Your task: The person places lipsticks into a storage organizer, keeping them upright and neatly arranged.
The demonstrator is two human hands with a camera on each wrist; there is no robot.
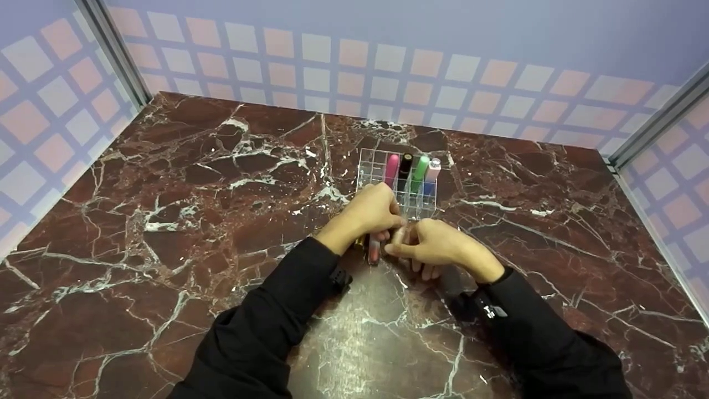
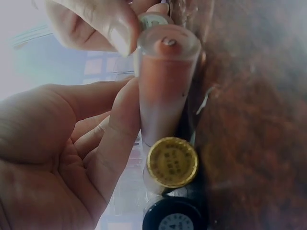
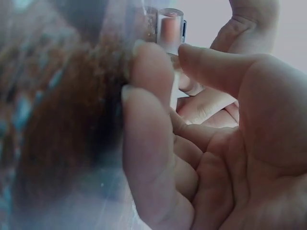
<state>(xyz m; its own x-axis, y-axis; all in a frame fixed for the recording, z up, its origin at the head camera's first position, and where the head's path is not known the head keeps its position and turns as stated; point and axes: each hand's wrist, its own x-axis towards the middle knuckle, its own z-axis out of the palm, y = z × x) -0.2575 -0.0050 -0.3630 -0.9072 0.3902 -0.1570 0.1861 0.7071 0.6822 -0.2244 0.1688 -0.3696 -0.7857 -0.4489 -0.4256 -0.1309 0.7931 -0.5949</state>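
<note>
Both hands meet just in front of a clear compartment organizer (image 1: 370, 172). My right hand (image 1: 437, 244) pinches a pale cosmetic tube (image 1: 397, 239) between thumb and forefinger; the tube's round end shows past the thumb in the left wrist view. My left hand (image 1: 368, 210) has its fingers curled at the far end of the same tube, their tips partly hidden. Under the left hand lies a clear lip gloss tube (image 2: 165, 81) with orange contents, end toward me. Beside it are a gold-capped tube (image 2: 172, 162) and a black-capped tube (image 2: 175, 218).
In the organizer stand a pink tube (image 1: 391, 166), a black tube (image 1: 406, 163), a green tube (image 1: 421, 169) and a tube with a pale pink top (image 1: 433, 170). Tiled-pattern panels (image 1: 354, 55) border the marbled table (image 1: 221, 221) at the back and sides.
</note>
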